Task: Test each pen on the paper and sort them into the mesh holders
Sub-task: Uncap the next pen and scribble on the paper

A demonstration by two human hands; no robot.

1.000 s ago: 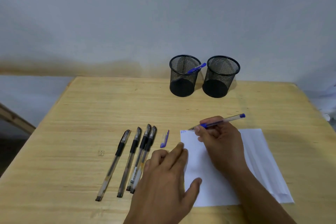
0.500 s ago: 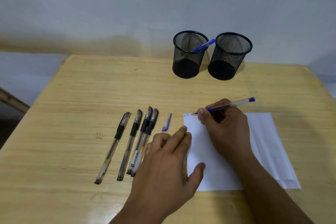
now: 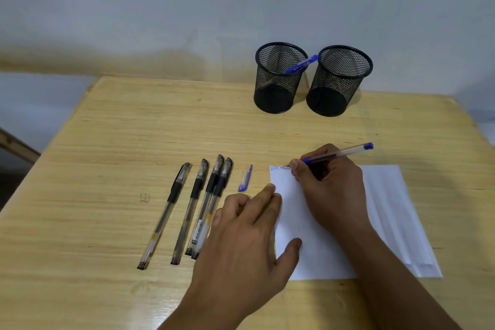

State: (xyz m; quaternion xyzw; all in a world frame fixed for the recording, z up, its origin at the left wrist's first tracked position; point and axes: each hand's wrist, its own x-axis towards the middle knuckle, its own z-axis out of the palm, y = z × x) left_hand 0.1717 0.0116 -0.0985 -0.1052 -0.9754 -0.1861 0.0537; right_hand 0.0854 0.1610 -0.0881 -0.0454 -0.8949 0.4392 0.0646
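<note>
On the desk (image 3: 107, 142), with the sheet of paper (image 3: 385, 211) as the landmark, four capped black pens (image 3: 198, 209) lie in a row well to the left of the paper, their caps pointing away from the person; the two nearest the paper touch each other. Between those pens and the paper's left edge lies a loose blue cap (image 3: 245, 178). The left hand (image 3: 249, 233) rests flat across the paper's left edge, fingers straight and spread, thumb on the sheet, its knuckles covering the lower ends of the nearest black pens. On the paper's top left corner is a short bit of blue writing (image 3: 276, 168). Just right of it, the right hand (image 3: 329, 185) grips a blue pen (image 3: 332, 155) in a writing pinch, the tip touching the paper at its top edge and the barrel slanting up and to the right. Beyond the paper, at the far edge of the desk, stand two black mesh holders side by side: the left holder (image 3: 278, 80) has one blue pen (image 3: 301, 64) leaning in it, and the right holder (image 3: 338, 83) stands just beside it.
</note>
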